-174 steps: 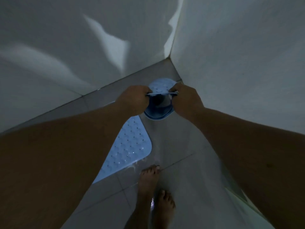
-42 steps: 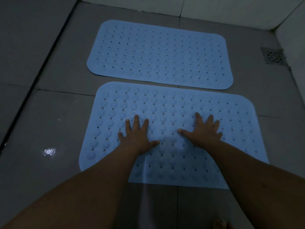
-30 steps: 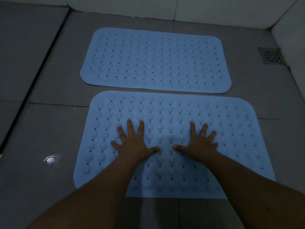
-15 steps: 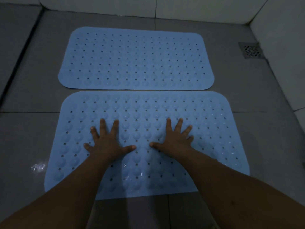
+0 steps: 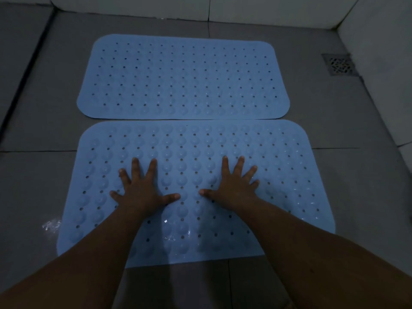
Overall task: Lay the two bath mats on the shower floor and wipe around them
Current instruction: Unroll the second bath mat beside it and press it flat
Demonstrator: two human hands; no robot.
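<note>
On the shower floor (image 5: 44, 108), your left hand (image 5: 142, 192) and right hand (image 5: 234, 186) press flat, fingers spread, on the near mat (image 5: 278, 175), lying crosswise and touching the far mat (image 5: 182, 79); bare tile surrounds both.

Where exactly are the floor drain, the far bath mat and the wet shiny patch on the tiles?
floor drain (image 5: 340, 65): head view, centre of its metal grate.
far bath mat (image 5: 182, 76): head view, middle of its dotted blue surface.
wet shiny patch (image 5: 51, 225): head view, glint on the grey tile left of the near mat.
</note>
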